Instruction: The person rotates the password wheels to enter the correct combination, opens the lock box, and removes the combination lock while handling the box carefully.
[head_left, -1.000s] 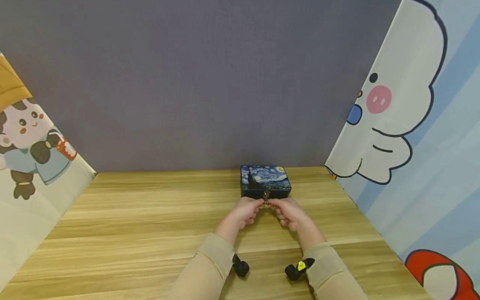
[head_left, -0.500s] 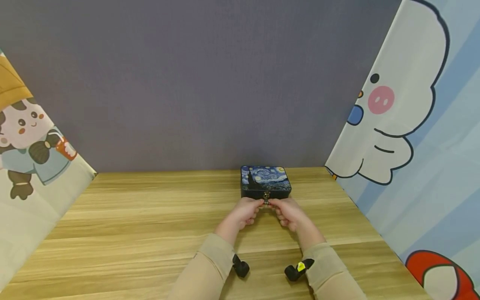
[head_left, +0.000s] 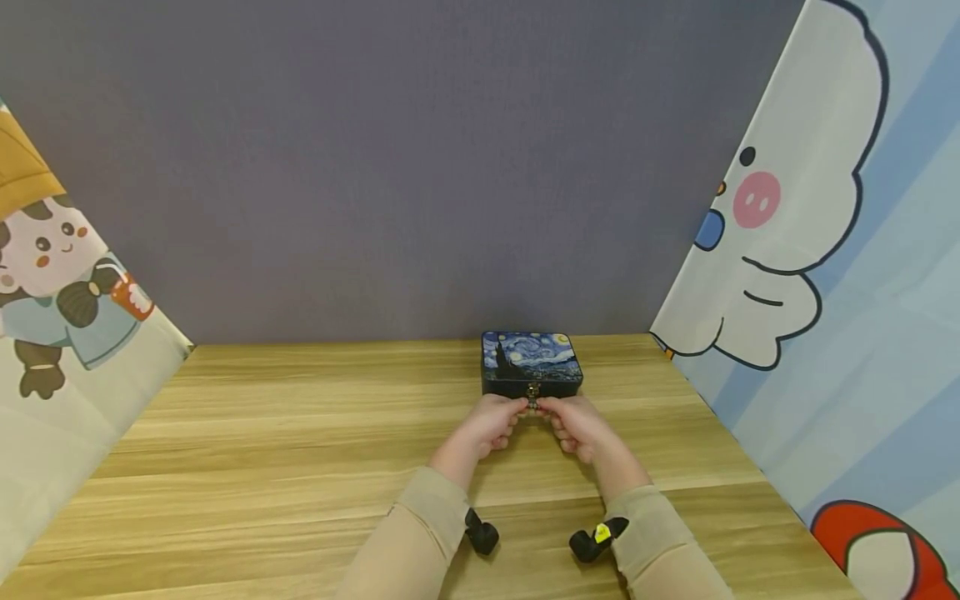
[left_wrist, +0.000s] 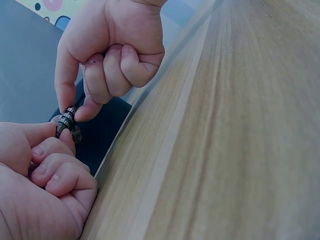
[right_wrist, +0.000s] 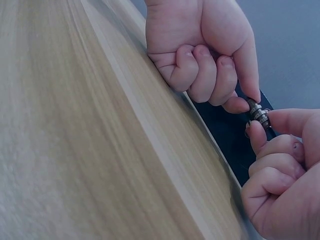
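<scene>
A dark tin box (head_left: pixel 534 357) with a swirling night-sky painting on its lid stands at the back of the wooden table, lid down. On its front hangs a small metal combination padlock (left_wrist: pixel 65 121) with ridged number rings, by a clasp (head_left: pixel 533 388). My left hand (head_left: pixel 489 422) pinches one end of the padlock between thumb and index finger, its other fingers curled in. From the opposite side my right hand (head_left: pixel 583 427) pinches the other end in the same way. In the right wrist view the padlock (right_wrist: pixel 258 113) lies between both pairs of fingertips. Its digits are too small to read.
A grey panel (head_left: pixel 337 183) rises right behind the box and the table's back edge. Cartoon-printed cloths flank the wooden table (head_left: pixel 300 433) on the left (head_left: pixel 82 400) and right (head_left: pixel 862 350). Small black cameras are strapped at both sleeve cuffs.
</scene>
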